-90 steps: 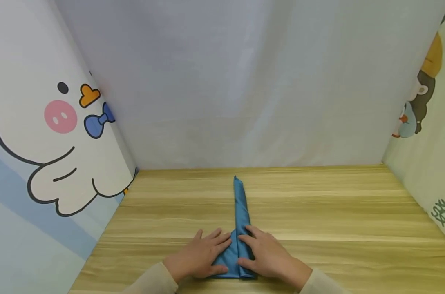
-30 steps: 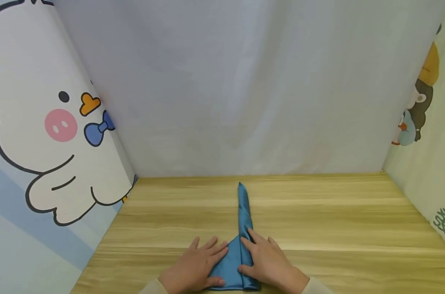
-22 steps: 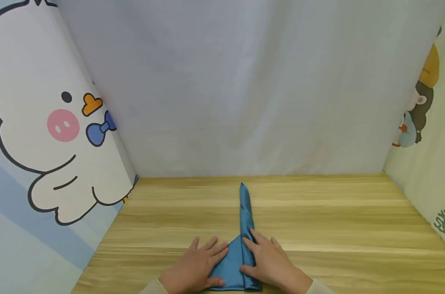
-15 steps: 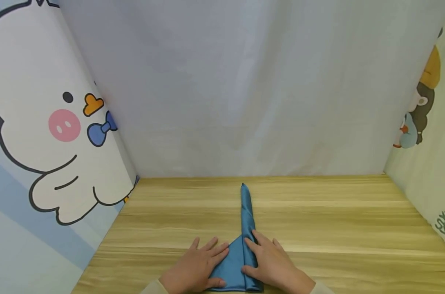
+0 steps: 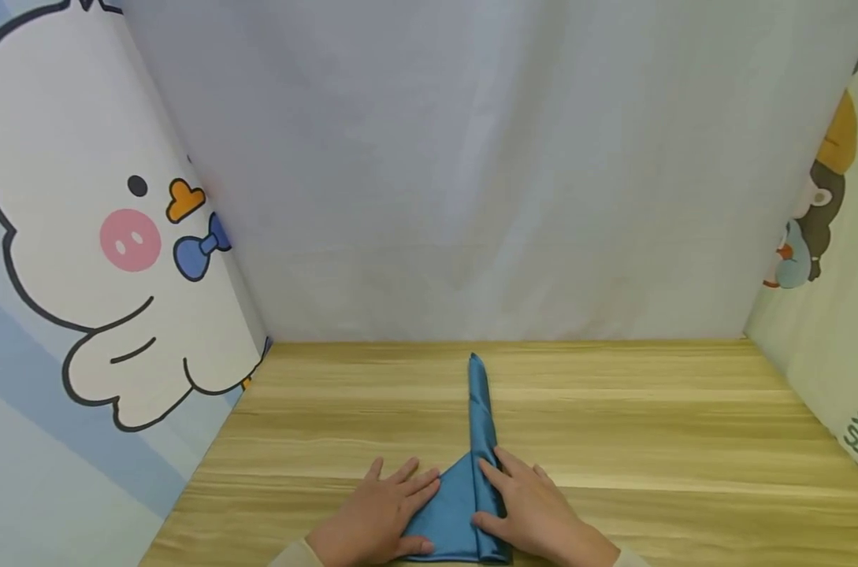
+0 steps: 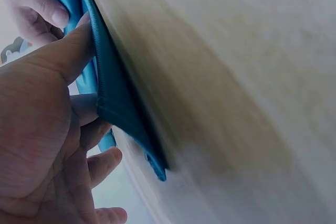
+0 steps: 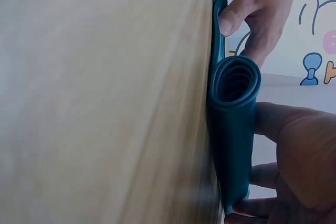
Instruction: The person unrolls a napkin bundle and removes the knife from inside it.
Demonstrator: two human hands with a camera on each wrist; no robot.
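At the near, 6 o'clock side of a wood-grain tabletop [image 5: 670, 441], taking 12 as its far edge, lies a blue satin-like cloth [image 5: 464, 492], part rolled and part flat. The roll [image 5: 482, 417] extends towards 12 o'clock, narrowing to a tip; the flat panel [image 5: 444, 512] adjoins its 9 o'clock side.

The left hand [image 5: 372, 508] rests on the panel at 8 o'clock, fingers spread and grasping nothing. The right hand [image 5: 538, 508] meets the roll from 4 o'clock, fingers and thumb lying against it without closing round it.

The step in hand is judged to be working the roll against a pinned panel; whether it is being wound or let out is not settled here. Recommended: hold the left palm low and press evenly, so the panel neither creeps nor puckers. Move both ends of the roll at one rate; unequal pushing would probably skew it off the 12 o'clock line. Light fingertip pressure should suffice, since the coiled end [image 7: 255, 85] shows a hollow centre and would likely flatten.

The left thumb [image 5: 417, 545] sits by the near hem, well placed to restrain it.
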